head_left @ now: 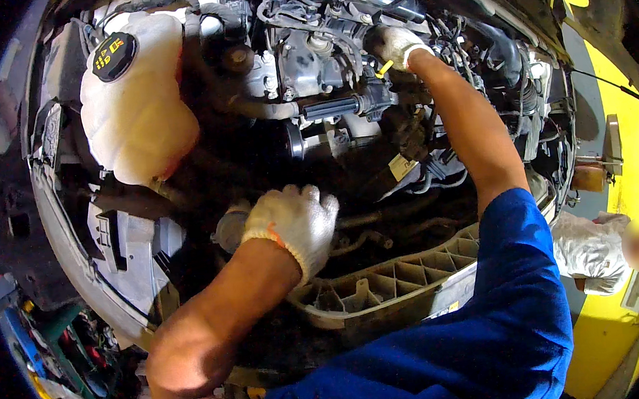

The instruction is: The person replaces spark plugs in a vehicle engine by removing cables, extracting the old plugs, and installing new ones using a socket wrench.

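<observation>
My left hand (pixel 296 223), in a whitish knit glove with an orange mark at the cuff, is low in the engine bay, behind the ribbed beige front crossmember (pixel 388 283). Its fingers curl down and away, and what they close on is hidden. Beside it is a round metal part (pixel 231 228). My right hand (pixel 396 47), gloved the same way, reaches farther in among the hoses and wiring at the top of the engine (pixel 308 64). Its fingers are out of sight. Just below that hand a small yellow tab (pixel 385 68) sticks out near a black ribbed part (pixel 330 108).
A white coolant reservoir (pixel 141 116) with a black cap (pixel 114 56) stands at the left. Outside the bay, lower left, is a green tool tray (pixel 75 361). To the right, a person in light clothes (pixel 590 248) is by a yellow floor area (pixel 634 141). A thin rod (pixel 613 84) crosses there.
</observation>
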Demonstrator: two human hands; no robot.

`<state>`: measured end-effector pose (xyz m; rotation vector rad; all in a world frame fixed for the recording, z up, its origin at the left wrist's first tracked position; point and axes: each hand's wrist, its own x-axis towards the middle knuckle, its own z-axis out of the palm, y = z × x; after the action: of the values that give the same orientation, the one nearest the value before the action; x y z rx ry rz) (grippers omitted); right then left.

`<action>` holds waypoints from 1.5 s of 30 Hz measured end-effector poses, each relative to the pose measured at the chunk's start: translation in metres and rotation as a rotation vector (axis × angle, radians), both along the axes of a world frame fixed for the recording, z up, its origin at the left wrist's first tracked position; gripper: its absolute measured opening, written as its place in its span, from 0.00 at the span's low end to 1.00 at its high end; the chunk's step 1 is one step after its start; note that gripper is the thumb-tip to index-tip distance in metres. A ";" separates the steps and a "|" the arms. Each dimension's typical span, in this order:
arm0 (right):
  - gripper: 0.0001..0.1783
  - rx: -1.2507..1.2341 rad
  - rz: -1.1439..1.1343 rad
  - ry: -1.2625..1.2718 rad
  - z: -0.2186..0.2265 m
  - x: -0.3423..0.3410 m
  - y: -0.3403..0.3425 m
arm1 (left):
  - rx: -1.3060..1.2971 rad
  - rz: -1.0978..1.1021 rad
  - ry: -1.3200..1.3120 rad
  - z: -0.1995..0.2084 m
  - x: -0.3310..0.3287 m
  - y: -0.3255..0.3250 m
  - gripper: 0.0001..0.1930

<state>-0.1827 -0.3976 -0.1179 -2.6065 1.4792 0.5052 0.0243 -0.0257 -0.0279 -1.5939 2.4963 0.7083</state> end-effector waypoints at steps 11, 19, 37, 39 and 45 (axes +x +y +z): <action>0.23 -0.019 -0.142 0.058 0.001 0.013 0.003 | 0.009 -0.006 0.013 -0.002 0.000 -0.001 0.14; 0.29 -0.005 -0.058 0.012 0.004 0.004 0.005 | -0.004 0.026 0.031 -0.003 -0.002 0.000 0.16; 0.26 0.012 -0.146 0.096 -0.003 0.018 0.002 | 0.040 0.010 -0.006 0.004 0.001 -0.001 0.16; 0.26 0.018 -0.200 0.105 0.023 0.029 0.023 | 0.038 0.004 0.008 0.004 0.001 -0.001 0.16; 0.25 0.026 -0.098 0.085 0.007 0.018 0.010 | 0.055 0.003 0.017 0.005 0.000 0.000 0.17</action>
<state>-0.1642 -0.3873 -0.1107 -2.5068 1.6051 0.6271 0.0248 -0.0259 -0.0226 -1.5802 2.4640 0.7872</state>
